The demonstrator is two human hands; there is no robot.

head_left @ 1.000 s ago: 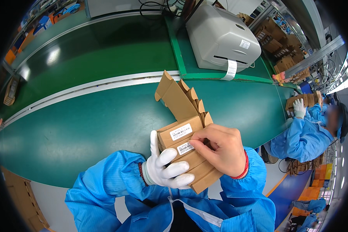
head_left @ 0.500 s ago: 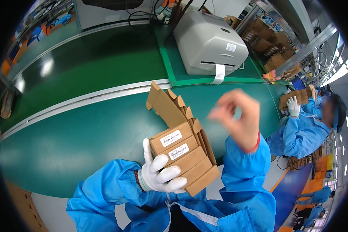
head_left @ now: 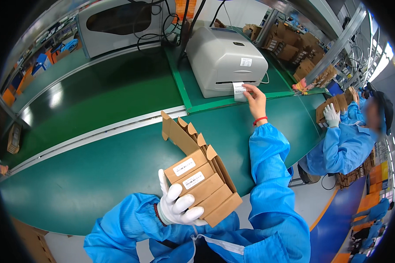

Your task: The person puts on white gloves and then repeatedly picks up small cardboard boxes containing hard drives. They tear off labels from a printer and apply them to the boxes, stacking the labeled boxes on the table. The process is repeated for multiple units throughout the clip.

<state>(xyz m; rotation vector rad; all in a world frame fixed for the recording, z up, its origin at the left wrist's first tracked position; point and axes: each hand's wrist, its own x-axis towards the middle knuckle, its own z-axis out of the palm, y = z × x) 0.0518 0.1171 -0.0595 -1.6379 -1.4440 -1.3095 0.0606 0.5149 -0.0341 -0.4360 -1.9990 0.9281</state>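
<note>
Before the boxy grey plastic printer (head_left: 226, 57), your white-gloved left hand (head_left: 177, 206) clamps oblong brown cardboard boxes (head_left: 213, 188). Your right hand (head_left: 256, 103) meets the printer's white paper label (head_left: 238, 93), grip unclear; apparent label-taking calls for gentle pulling.

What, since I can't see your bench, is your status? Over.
Left hand holding boxes, two labelled. Right hand at strip hanging from printer, grip unclear. Nothing seen blocking that hand.

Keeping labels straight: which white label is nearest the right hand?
The label hanging from the printer; others are stuck on it or the held boxes.
</note>
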